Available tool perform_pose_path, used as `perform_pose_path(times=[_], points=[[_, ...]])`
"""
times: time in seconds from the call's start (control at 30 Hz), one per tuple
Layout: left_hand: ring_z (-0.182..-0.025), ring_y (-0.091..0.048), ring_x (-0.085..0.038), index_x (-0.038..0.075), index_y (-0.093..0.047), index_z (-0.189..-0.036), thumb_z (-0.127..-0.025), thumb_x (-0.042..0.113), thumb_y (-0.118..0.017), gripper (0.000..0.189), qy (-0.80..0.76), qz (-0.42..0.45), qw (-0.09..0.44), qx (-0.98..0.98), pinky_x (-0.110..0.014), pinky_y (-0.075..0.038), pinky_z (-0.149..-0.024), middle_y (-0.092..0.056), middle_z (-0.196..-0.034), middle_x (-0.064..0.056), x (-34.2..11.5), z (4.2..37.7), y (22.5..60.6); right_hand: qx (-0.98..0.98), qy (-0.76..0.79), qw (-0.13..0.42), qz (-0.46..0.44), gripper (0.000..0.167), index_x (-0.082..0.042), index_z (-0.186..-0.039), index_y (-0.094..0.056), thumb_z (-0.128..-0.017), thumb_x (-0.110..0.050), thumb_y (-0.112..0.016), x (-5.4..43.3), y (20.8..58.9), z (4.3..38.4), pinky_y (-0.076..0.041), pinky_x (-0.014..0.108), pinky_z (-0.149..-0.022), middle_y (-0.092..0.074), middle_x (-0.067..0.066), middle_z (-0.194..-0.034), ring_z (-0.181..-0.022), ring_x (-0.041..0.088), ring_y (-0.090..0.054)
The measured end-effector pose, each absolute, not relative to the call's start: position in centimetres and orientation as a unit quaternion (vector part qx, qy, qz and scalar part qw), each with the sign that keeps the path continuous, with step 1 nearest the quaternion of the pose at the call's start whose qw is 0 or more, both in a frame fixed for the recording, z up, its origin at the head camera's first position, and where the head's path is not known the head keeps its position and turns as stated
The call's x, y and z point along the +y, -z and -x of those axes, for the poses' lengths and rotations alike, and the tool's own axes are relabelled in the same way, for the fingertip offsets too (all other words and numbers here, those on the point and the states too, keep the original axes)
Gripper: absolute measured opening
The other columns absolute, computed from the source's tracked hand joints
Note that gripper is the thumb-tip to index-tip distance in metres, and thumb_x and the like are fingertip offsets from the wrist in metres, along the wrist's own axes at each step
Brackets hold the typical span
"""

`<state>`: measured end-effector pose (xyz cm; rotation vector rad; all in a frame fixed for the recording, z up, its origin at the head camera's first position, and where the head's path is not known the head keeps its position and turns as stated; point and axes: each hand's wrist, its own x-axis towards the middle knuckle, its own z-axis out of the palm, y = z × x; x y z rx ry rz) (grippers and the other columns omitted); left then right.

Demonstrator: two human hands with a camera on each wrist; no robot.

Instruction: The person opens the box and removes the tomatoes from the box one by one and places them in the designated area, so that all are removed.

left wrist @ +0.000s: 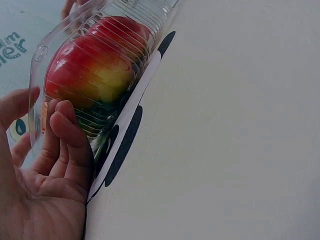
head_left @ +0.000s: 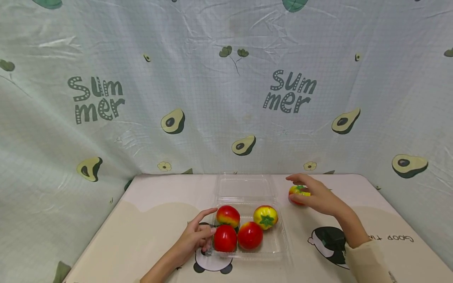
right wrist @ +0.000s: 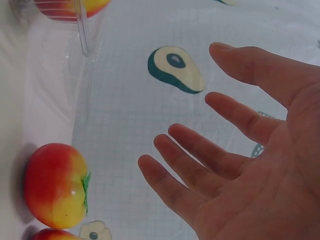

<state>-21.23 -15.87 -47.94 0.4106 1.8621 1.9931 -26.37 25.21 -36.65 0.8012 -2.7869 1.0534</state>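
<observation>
A clear plastic box (head_left: 272, 244) holds several red-and-yellow tomatoes with a glossy skin; one tomato (head_left: 265, 217) shows its green star-shaped top. My left hand (head_left: 194, 237) grips the box's left side, index finger stretched toward the far corner and thumb at the rim. In the left wrist view its other fingers curl against the ribbed wall (left wrist: 117, 75). Off to the right of the box, my right hand (head_left: 318, 195) hovers over a tomato (head_left: 293, 192) on the table, partly hiding it. The right wrist view shows spread, empty fingers, apart from a tomato (right wrist: 55, 185).
The box's lid (head_left: 244, 188) lies folded back behind it. A second tomato (right wrist: 52, 235) peeks in at the bottom of the right wrist view. The table (head_left: 159, 220) ends at a hanging cloth (head_left: 205, 86) printed with avocados.
</observation>
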Motion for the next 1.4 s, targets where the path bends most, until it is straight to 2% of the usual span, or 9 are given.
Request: perform_pose_path(times=[0.4, 0.9, 1.2, 1.4], points=[[-0.059, -0.052, -0.009, 0.012, -0.025, -0.162, -0.102, 0.019, -0.058, 0.068, -0.711, -0.157, 0.19, 0.659, -0.02, -0.049, -0.059, -0.057, -0.069, 0.006, -15.9, 21.2, 48.1, -0.901, -0.333, 0.028, -0.275, 0.049, -0.008, -0.139, -0.057, -0.096, -0.026, -0.072, 24.6, 36.8, 26.4, -0.051, 0.063, -0.101, -0.06, 0.016, -0.143, -0.129, 0.044, -0.059], [-0.06, -0.052, -0.009, 0.012, -0.025, -0.162, -0.103, 0.018, -0.057, 0.067, -0.709, -0.155, 0.191, 0.661, -0.02, -0.049, -0.06, -0.057, -0.07, 0.006, -15.9, 21.2, 48.1, -0.901, -0.325, -0.011, -0.287, 0.053, -0.009, -0.142, -0.055, -0.097, -0.03, -0.072, 23.4, 36.8, 26.0, -0.051, 0.061, -0.103, -0.059, 0.017, -0.144, -0.13, 0.043, -0.059], [-0.059, -0.053, -0.01, 0.019, -0.027, -0.161, -0.103, 0.017, -0.056, 0.065, -0.707, -0.14, 0.194, 0.666, -0.021, -0.049, -0.059, -0.057, -0.069, 0.006, -15.8, 21.5, 48.1, -0.893, -0.33, -0.033, -0.304, 0.05, -0.012, -0.14, -0.056, -0.097, -0.03, -0.072, 22.5, 37.0, 25.5, -0.054, 0.054, -0.102, -0.061, 0.015, -0.141, -0.128, 0.042, -0.059], [-0.059, -0.052, -0.01, 0.018, -0.026, -0.161, -0.104, 0.016, -0.055, 0.065, -0.706, -0.139, 0.193, 0.667, -0.021, -0.049, -0.06, -0.057, -0.069, 0.006, -15.9, 21.4, 48.3, -0.886, -0.333, -0.059, -0.317, 0.048, -0.011, -0.14, -0.057, -0.098, -0.031, -0.07, 22.0, 37.2, 25.5, -0.052, 0.057, -0.103, -0.06, 0.015, -0.142, -0.128, 0.043, -0.058]])
